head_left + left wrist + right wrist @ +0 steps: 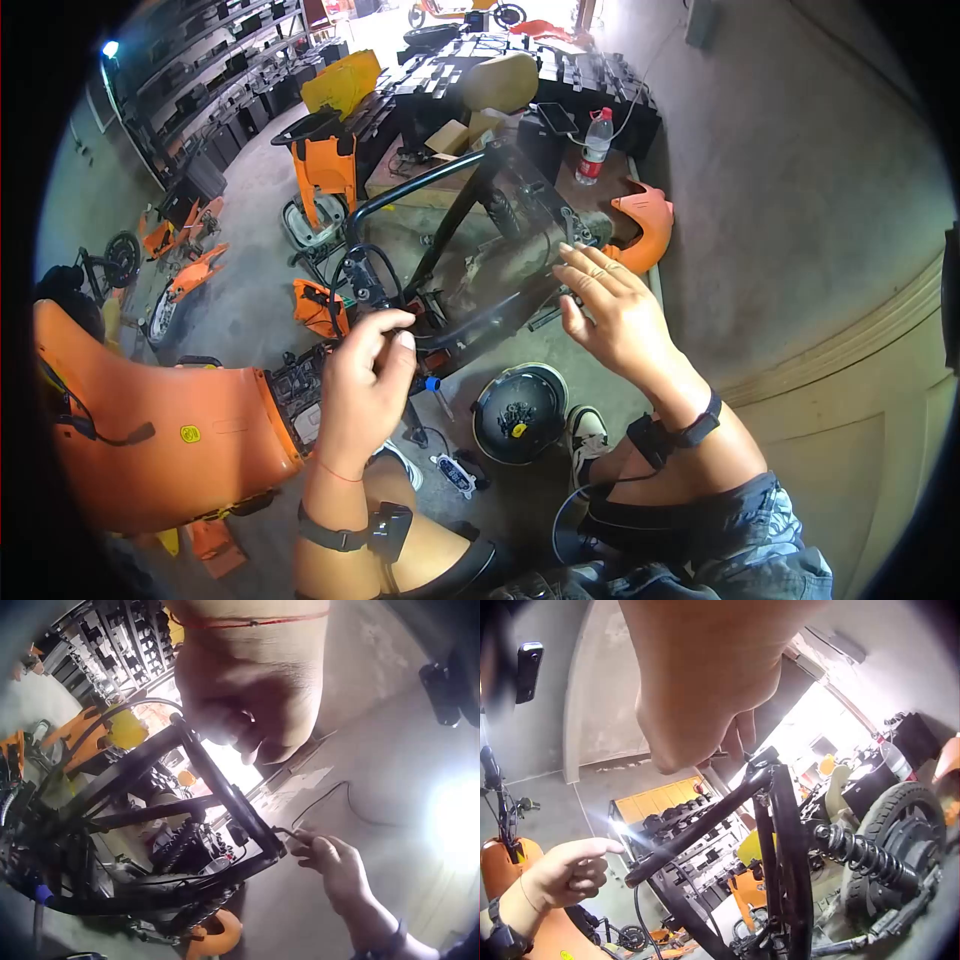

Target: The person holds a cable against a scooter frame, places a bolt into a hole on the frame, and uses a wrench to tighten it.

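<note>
The person's left hand (365,365) sits just beside the near rail of the black frame (425,181), forefinger reaching out and the other fingers loosely curled, with nothing seen in its grasp. The right hand (625,310) is at that rail's other end, fingers nearly straight and thumb held apart; its fingertips touch a thin bent rod (289,832) at the frame's corner. On the floor on the near side of the frame stands a black basin (542,425) with small dark pieces (515,416) in it. A large orange panel (170,430) lies to the frame's left. Beyond the frame's right end are an orange fender (650,225) and a bottle (595,150); farther behind it, dark boxes (600,75) and shelves (225,45).
</note>
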A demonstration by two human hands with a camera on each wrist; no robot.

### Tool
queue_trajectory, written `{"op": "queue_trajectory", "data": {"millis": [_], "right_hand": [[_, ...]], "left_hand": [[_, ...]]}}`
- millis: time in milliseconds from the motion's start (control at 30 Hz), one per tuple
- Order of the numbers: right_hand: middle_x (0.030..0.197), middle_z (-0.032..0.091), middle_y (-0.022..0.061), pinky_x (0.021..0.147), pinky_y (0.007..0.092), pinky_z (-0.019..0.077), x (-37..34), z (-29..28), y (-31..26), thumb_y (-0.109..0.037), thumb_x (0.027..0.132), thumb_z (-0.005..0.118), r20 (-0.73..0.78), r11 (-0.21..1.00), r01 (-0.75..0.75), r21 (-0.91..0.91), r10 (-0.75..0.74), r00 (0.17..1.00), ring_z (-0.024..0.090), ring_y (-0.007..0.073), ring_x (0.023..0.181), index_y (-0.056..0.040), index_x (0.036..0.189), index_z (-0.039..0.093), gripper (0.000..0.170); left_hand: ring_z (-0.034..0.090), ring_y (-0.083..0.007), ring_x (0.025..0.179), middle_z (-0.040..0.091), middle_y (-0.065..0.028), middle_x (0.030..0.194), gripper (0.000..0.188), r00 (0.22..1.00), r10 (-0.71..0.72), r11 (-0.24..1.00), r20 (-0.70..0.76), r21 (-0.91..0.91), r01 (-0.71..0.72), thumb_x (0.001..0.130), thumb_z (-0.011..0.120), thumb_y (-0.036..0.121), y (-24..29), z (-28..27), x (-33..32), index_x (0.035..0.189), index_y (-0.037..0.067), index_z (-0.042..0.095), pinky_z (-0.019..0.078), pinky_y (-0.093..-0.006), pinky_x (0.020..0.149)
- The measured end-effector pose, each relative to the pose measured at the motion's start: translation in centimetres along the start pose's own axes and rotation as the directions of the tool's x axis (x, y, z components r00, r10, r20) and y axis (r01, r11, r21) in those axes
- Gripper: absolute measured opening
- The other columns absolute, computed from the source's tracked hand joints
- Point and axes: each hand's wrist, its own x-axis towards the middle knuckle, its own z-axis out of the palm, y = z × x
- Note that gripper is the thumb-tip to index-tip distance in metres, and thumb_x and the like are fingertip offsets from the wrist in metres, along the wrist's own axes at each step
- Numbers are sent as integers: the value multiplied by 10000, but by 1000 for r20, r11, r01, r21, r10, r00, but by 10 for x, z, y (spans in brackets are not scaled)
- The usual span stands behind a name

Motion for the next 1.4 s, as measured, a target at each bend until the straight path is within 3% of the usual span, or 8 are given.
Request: {"op": "queue_trajectory", "data": {"millis": [167, 233, 333, 500, 733, 967, 1167, 1400], "right_hand": [[1357, 722, 153, 914, 371, 615, -29, 0, 24, 65, 922, 657, -22, 949, -227, 220, 238, 971, 781, 269, 1025, -28, 1277, 681, 368], [1186, 749, 168, 803, 328, 617, -36, 1, 34, -25, 1054, 587, 39, 814, -422, 399, 444, 895, 759, 188, 884, -23, 1289, 650, 243], [1098, 742, 142, 807, 313, 610, -32, 12, 38, -98, 1127, 510, 19, 695, -419, 584, 505, 863, 736, 158, 870, 2, 1314, 609, 234], [1138, 712, 176, 864, 352, 624, -25, 30, 66, -175, 1166, 428, 61, 288, -354, 890, 694, 717, 741, 214, 953, 10, 1325, 512, 258], [1150, 712, 206, 843, 380, 639, 14, 45, 102, -173, 1156, 430, 45, 130, -245, 961, 798, 601, 761, 277, 920, 30, 1408, 456, 325], [1222, 731, 214, 765, 363, 623, 48, 59, 137, -207, 1159, 452, 96, 114, -252, 961, 717, 690, 710, 232, 772, 15, 1472, 444, 383], [1150, 765, 172, 704, 327, 586, 61, 87, 154, -259, 1141, 534, 117, -37, -131, 991, 718, 686, 675, 182, 719, -19, 1380, 547, 339], [1077, 758, 155, 724, 308, 607, 40, 49, 134, -246, 1133, 563, -18, 192, -177, 965, 725, 688, 725, 180, 772, -17, 1298, 585, 283]], "left_hand": [[476, -151, 513, 513, -88, 606, 292, 980, -129, 981, 150, 165, 103, 1004, 682, 122, 16, 9, -6, 1276, 16, 670, 409, -347, 533], [531, -173, 529, 555, -102, 623, 320, 974, -124, 963, 188, 259, 72, 1007, 682, 135, 20, 9, -7, 1305, 20, 660, 438, -353, 554], [562, -183, 551, 588, -120, 652, 346, 966, -164, 962, 199, 248, 112, 1008, 678, 136, 14, 10, -3, 1333, 19, 648, 460, -360, 575], [618, -260, 576, 620, -141, 679, 407, 943, -248, 922, 222, 354, 159, 1004, 677, 158, 17, 11, 0, 1380, 16, 612, 484, -401, 609], [647, -283, 599, 633, -140, 684, 477, 928, -242, 933, 282, 330, 143, 994, 686, 157, 14, 5, 2, 1441, 36, 571, 498, -403, 621], [517, -217, 534, 531, -107, 627, 519, 930, -242, 945, 278, 283, 161, 983, 686, 129, 3, 1, -4, 1485, 79, 566, 454, -366, 584], [445, -165, 528, 491, -77, 608, 499, 940, -230, 950, 254, 270, 159, 988, 687, 111, 3, 2, -6, 1475, 79, 580, 415, -342, 557], [457, -164, 548, 490, -81, 624, 518, 947, -214, 950, 240, 278, 144, 985, 693, 108, 2, 5, -10, 1486, 74, 569, 422, -344, 573]]}}
